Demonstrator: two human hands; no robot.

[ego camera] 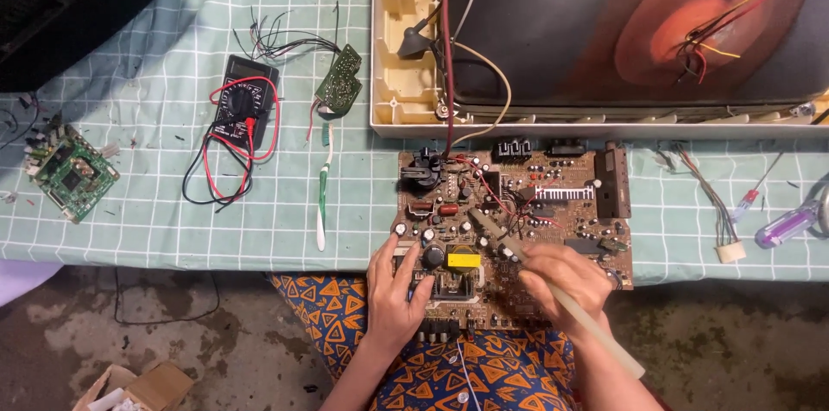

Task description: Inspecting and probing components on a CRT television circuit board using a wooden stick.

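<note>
A large brown circuit board [553, 195] crowded with components lies at the table's front edge, partly over my lap. My left hand [395, 290] rests on its near-left corner, fingers spread around a black capacitor and a yellow part. My right hand [563, 277] grips a pale brush [553, 286] by its long handle, with the bristle end lying on the middle of the board.
An opened old television shell [596, 31] with wires lies at the back right. A black multimeter [244, 104] with red and black leads, a small green board [339, 81], a toothbrush [323, 195] and another green board [71, 171] lie to the left. Screwdrivers [790, 221] lie far right.
</note>
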